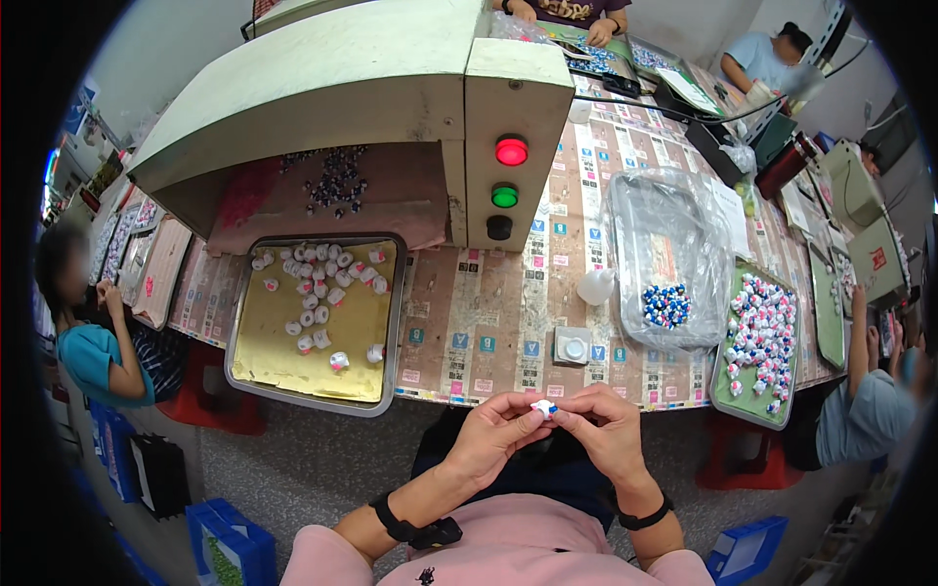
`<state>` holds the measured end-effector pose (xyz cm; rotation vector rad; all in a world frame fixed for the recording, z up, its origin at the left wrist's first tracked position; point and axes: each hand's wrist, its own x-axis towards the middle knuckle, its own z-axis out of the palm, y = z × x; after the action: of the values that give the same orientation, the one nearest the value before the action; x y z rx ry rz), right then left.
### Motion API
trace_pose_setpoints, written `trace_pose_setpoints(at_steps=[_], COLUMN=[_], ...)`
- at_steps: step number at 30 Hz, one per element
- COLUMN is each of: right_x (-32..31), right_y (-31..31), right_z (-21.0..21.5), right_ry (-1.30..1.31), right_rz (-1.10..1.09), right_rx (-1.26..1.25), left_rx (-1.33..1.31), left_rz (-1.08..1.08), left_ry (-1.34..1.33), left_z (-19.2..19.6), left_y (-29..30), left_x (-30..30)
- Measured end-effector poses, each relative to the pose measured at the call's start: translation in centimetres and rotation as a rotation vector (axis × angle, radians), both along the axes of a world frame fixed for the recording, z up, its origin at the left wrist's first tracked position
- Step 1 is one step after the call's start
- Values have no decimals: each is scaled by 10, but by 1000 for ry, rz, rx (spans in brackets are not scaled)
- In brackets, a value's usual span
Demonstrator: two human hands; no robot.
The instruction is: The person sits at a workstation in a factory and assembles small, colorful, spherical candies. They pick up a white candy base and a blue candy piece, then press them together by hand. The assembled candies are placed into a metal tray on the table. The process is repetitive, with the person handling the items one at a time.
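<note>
My left hand (493,437) and my right hand (603,430) meet just below the table's near edge, both pinching one small white piece with a blue tip (542,407) between the fingertips. On the table to my left a metal tray (244,366) holds several small white pieces with pink marks (318,283). To my right, a clear plastic bag (674,244) holds a cluster of blue and white beads (666,305). A green tray (735,396) beside it carries several white, pink and blue pieces (762,337).
A pale green machine housing (332,78) with red (511,150), green (504,195) and black buttons stands behind the metal tray. A small white bottle (596,286) and a white square dish (573,346) sit mid-table. Other people sit at left, right and far side. Blue crates stand on the floor.
</note>
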<state>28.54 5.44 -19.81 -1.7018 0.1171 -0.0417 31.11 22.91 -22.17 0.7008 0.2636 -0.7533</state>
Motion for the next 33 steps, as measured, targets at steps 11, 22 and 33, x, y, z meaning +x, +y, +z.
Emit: trace_pose_setpoints(at_steps=[11,22,33], right_x=[-9,-61,-146], right_y=[-9,-202,-377], right_z=[-4,1,-85], right_ry=[14,-112,178], right_rz=[8,-1002,-787], right_rx=[143,-513,-924], left_rx=[204,625,1833], left_rz=[-58,240,87], left_ry=[-90,-531,-1039], left_z=[9,32,47], left_y=[-8,68,192], left_x=[-3,18,47])
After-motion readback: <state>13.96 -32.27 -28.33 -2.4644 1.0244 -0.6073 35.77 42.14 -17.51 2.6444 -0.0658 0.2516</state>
